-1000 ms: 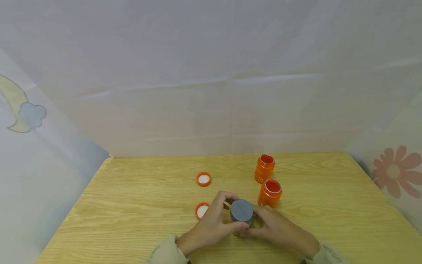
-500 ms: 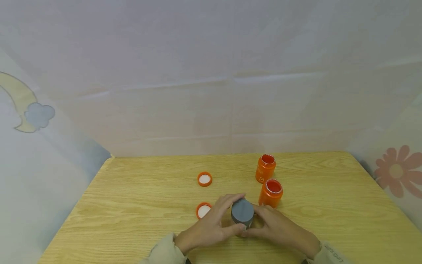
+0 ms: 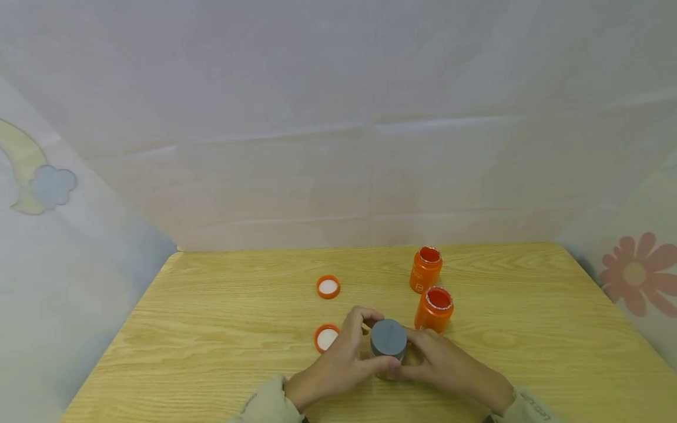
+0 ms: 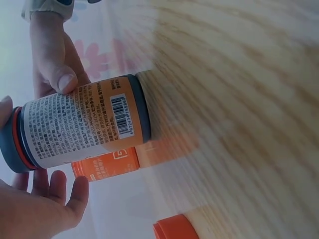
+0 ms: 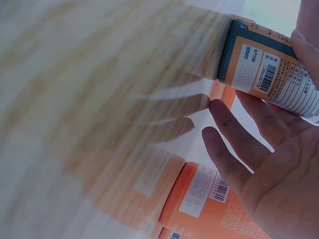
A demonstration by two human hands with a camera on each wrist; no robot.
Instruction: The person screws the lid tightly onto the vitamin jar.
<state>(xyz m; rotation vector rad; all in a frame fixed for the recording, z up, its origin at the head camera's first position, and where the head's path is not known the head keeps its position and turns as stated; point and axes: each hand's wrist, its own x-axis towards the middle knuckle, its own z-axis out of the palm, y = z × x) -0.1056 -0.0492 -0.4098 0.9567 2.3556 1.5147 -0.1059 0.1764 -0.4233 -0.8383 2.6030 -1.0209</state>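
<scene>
Hands gripping a labelled jar, orange jar behind, wooden tabletop

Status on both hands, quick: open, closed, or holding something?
Left hand: holding, gripping the round dark-grey lid.
Right hand: holding, gripping the dark-grey cylindrical jar with an orange-and-white label, below that lid.

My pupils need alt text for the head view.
A left hand and right hand hold a grey-lidded jar at a wooden table. Beyond the right hand stand two open orange jars; two orange lids lie to the left.
</scene>
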